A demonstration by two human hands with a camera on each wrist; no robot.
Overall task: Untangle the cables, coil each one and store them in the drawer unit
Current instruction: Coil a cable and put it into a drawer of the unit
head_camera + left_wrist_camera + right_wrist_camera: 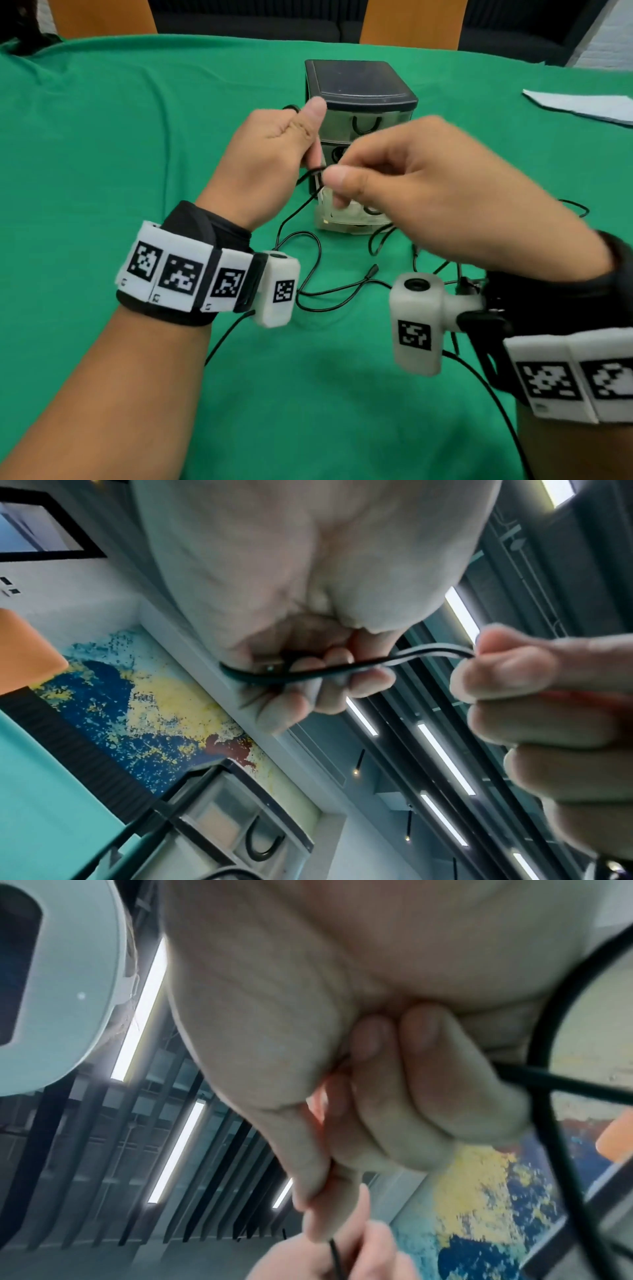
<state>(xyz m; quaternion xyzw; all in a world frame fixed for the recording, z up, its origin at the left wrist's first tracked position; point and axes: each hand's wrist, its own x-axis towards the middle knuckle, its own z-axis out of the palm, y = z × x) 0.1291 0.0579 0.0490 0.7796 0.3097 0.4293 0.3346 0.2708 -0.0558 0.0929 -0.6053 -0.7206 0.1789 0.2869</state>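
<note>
Both hands are raised in front of the small drawer unit with its black top and clear drawers. My left hand is curled into a fist around loops of a thin black cable, thumb up. My right hand pinches the same cable between thumb and forefinger just right of the left fist. From the hands the cable hangs down to the green tablecloth and trails in loose loops there. More black cable shows inside the clear drawers.
Loose black cable lies on the cloth to the right of the drawer unit. White paper lies at the far right. Two wooden chair backs stand beyond the table's far edge.
</note>
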